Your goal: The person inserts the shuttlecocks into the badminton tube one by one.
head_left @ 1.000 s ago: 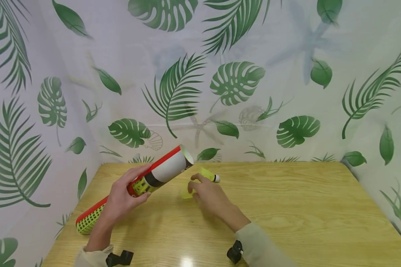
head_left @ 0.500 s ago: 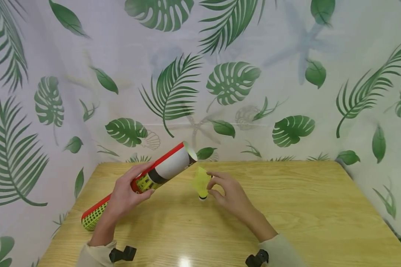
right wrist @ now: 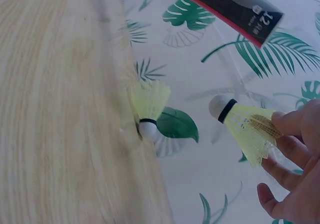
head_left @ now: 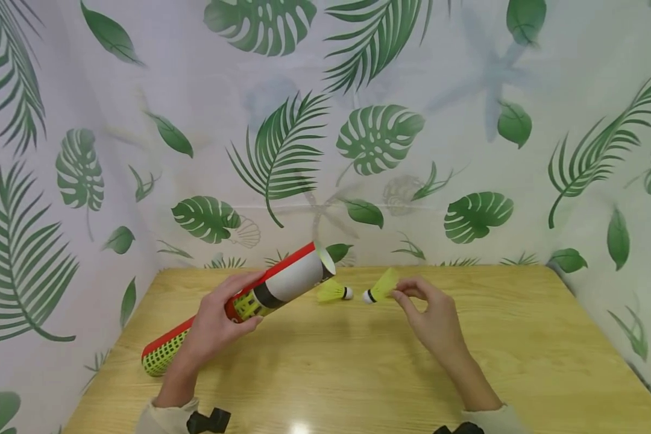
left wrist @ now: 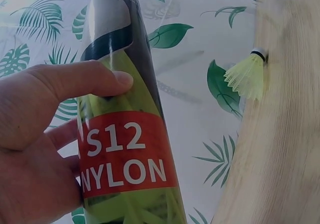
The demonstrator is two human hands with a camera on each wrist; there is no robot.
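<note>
My left hand (head_left: 216,322) grips a red, white and black shuttlecock tube (head_left: 295,278) around its middle, tilted with its open end up to the right. In the left wrist view the tube (left wrist: 125,154) reads "S12 NYLON". With thumb and fingertips my right hand (head_left: 434,319) pinches the skirt edge of a yellow shuttlecock (head_left: 382,286), its white cork facing the tube. A second yellow shuttlecock (head_left: 333,292) lies on the table just past the tube's mouth, its skirt partly hidden by the tube. Both the held shuttlecock (right wrist: 245,126) and the lying shuttlecock (right wrist: 150,104) show in the right wrist view.
The wooden table (head_left: 521,349) reaches back to a white wall covering (head_left: 466,163) printed with green leaves. Dark wrist cameras sit on both wrists, such as the left camera mount (head_left: 208,421).
My right hand has pinched a shuttlecock and moved to the right with it, swinging its cork from downward to leftward. The tube has shifted slightly right in my left hand.
</note>
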